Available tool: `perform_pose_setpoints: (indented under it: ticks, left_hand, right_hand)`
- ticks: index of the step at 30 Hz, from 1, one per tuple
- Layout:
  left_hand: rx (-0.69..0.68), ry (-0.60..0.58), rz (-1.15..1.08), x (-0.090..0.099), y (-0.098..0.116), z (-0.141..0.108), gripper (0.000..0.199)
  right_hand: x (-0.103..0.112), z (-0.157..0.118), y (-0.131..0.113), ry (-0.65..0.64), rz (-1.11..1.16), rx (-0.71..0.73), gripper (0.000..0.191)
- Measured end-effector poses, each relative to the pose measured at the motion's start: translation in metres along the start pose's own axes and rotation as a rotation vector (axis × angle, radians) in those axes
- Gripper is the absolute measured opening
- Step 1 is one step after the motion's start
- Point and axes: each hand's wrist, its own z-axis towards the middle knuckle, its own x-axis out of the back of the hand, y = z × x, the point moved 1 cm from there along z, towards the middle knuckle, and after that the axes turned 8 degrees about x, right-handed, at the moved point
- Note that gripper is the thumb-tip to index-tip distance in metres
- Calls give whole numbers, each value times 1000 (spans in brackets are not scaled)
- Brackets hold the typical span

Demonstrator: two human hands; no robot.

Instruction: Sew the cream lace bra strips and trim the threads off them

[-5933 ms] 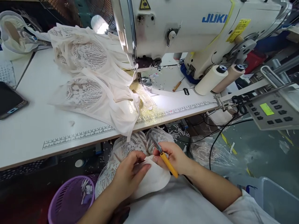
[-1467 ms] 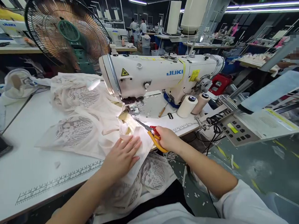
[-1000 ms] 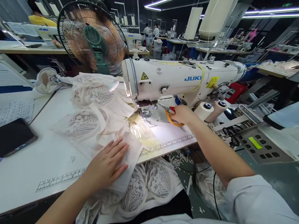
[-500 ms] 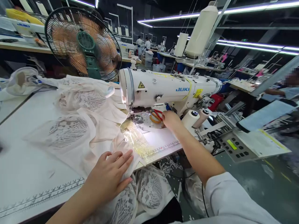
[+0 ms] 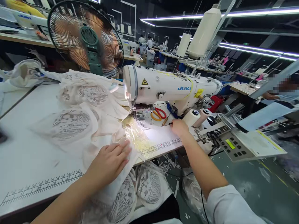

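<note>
- Left hand (image 5: 108, 163): grip flattened, palm down on pale fabric (image 5: 121, 176) over the surface (image 5: 23, 149) edge.
- Right hand (image 5: 179, 127): fingers bent at a small dark item (image 5: 171, 123); cannot tell whether the grip has it.
- Scissors (image 5: 155, 116) lie beneath the sewing machine (image 5: 154, 85) arm.

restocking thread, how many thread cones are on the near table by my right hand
2: a cream cone close to your right hand, and a tan cone just to its right. Others could be hidden behind the sewing machine.

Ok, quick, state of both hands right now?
Left hand: open, palm-down on pale fabric.
Right hand: at a small black item; grip can't be told.
</note>
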Motion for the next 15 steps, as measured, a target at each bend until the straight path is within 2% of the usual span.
perform_pose_setpoints:
  ticks: [5,8,11,12,13,15]
  left_hand:
    - [97,-36,37,1,-8,-13,36]
    - [102,-20,-23,0,-8,-17,41]
    - [85,-48,-82,2,-3,-16,41]
    - [82,-66,-78,3,0,-16,40]
    - [90,-85,-65,5,3,-15,38]
    - [119,-109,-31,8,10,-16,38]
  right_hand:
    - [7,1,6,70,137,4,20]
    - [12,-15,-2,138,251,32,16]
    - [9,-48,-29,178,510,165,11]
    - [6,-61,-42,179,712,251,11]
    - [2,-74,-57,163,926,344,15]
    - [-7,-95,-86,66,1176,435,20]
